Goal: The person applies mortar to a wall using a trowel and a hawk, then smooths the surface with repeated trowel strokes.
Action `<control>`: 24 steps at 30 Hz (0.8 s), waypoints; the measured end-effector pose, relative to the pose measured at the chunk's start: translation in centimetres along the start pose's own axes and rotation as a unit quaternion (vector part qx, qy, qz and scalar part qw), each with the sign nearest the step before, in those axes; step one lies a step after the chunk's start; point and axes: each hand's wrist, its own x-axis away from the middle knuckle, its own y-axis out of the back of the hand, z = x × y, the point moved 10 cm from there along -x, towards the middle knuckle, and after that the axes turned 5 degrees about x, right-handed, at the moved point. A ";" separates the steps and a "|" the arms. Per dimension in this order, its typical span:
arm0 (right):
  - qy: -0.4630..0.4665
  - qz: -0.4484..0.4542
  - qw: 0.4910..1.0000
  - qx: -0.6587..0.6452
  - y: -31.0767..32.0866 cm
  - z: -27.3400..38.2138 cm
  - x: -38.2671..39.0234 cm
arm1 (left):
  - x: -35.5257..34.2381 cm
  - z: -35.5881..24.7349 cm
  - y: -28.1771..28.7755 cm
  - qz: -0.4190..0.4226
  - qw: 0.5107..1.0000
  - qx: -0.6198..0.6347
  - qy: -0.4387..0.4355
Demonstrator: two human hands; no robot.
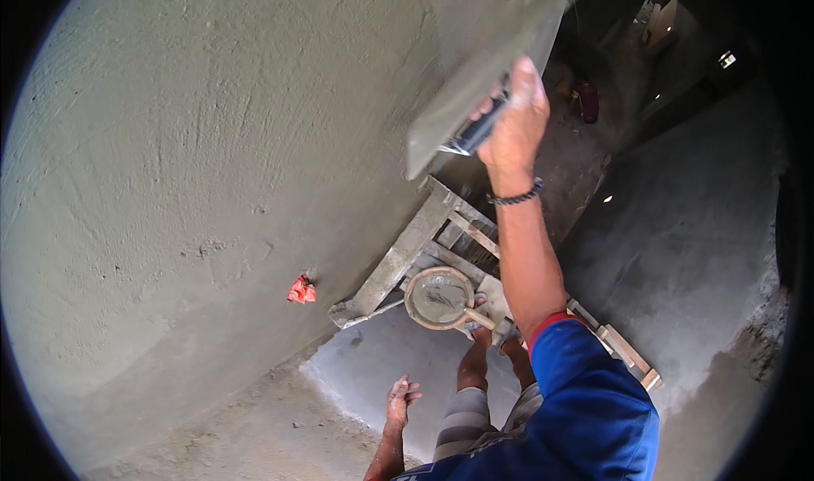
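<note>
My right hand (517, 129) is raised high, its fingers wrapped round the dark handle of a long flat plastering trowel (458, 99). The blade lies along the wet grey plaster wall (212, 125), near the wall's right edge; whether it touches there I cannot tell. Motion blurs the blade's far end. Low down, my left hand (403, 399) hangs away from the wall, fingers apart and slightly bent, holding nothing. A round pan (415, 311) with a short handle sits by my feet, with wet grey mortar in it.
I stand on a wooden bench-like scaffold (398, 256) of plaster-smeared boards, set close to the wall. A crumpled red scrap (301, 289) sticks out of the plaster. On the right is another grey wall surface (678, 218). A dark opening with a dark red object (587, 101) lies beyond.
</note>
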 end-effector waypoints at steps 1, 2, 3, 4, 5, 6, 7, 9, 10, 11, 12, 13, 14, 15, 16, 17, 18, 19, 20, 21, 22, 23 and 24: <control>-0.059 -0.019 0.998 -0.012 3.1 -3.0 -0.2 | 0.4 -1.1 -1.0 0.003 1.000 0.003 -0.012; -0.115 -0.036 0.992 -0.024 6.8 -6.8 -0.2 | 0.6 -1.9 -1.6 0.009 1.000 0.007 -0.025; -0.202 -0.036 0.978 -0.050 10.5 -11.8 0.3 | 0.6 -2.2 -2.1 0.012 1.000 0.007 -0.027; -0.289 -0.034 0.954 -0.076 13.3 -17.2 1.8 | 0.5 -2.3 -2.3 0.016 0.999 0.006 -0.031; -0.344 -0.063 0.933 -0.082 15.7 -21.6 3.7 | 0.4 -2.1 -2.5 0.021 0.999 0.003 -0.031; -0.398 -0.091 0.908 -0.089 17.3 -25.3 5.7 | 0.3 -1.8 -2.4 0.019 0.999 0.003 -0.033; -0.424 -0.093 0.894 -0.108 17.1 -27.9 7.2 | 0.1 -1.0 -1.6 0.006 1.000 0.003 -0.024; -0.454 -0.129 0.873 -0.122 17.8 -32.3 8.7 | 0.1 0.2 -0.5 -0.004 1.000 -0.002 -0.015; -0.484 -0.098 0.854 -0.164 16.2 -33.7 8.9 | 0.3 0.9 0.1 -0.013 1.000 0.000 -0.005; -0.490 -0.122 0.850 -0.150 16.2 -34.8 8.7 | 0.5 1.6 0.7 -0.021 1.000 0.001 0.005; -0.499 -0.144 0.844 -0.134 15.8 -35.5 8.8 | 0.9 1.8 1.2 -0.022 1.000 0.002 0.002; -0.498 -0.141 0.845 -0.136 15.6 -35.6 8.7 | 1.3 2.2 1.7 -0.029 1.000 0.002 0.007; -0.475 -0.133 0.859 -0.135 15.6 -35.1 8.1 | 1.5 2.5 2.1 -0.034 0.999 0.000 0.012; -0.454 -0.123 0.872 -0.134 15.1 -34.7 7.6 | 1.7 2.7 2.4 -0.034 0.999 0.003 0.008; -0.455 -0.118 0.872 -0.134 13.9 -33.6 7.3 | 1.9 3.1 2.9 -0.045 0.999 0.002 0.018; -0.444 -0.103 0.880 -0.135 12.8 -32.1 6.3 | 2.1 3.6 3.4 -0.054 0.998 0.001 0.028; -0.434 -0.088 0.887 -0.134 11.4 -29.9 5.4 | 2.3 3.9 3.5 -0.052 0.998 0.005 0.026; -0.412 -0.098 0.901 -0.097 10.2 -27.4 4.5 | 2.4 4.0 3.4 -0.048 0.998 0.006 0.027; -0.406 -0.094 0.904 -0.097 8.4 -25.1 4.0 | 2.3 4.0 3.1 -0.040 0.999 0.007 0.026; -0.374 -0.094 0.919 -0.078 7.1 -22.3 3.1 | 2.2 3.8 2.7 -0.031 0.999 0.009 0.021; -0.341 -0.095 0.933 -0.061 5.7 -19.5 2.2 | 2.2 3.6 2.1 -0.022 1.000 0.004 0.021; -0.321 -0.097 0.940 -0.054 4.2 -16.9 1.5 | 2.0 3.4 1.6 -0.013 1.000 -0.001 0.021; -0.313 -0.093 0.944 -0.056 2.4 -14.3 1.0 | 2.0 2.8 0.9 -0.006 1.000 0.000 0.014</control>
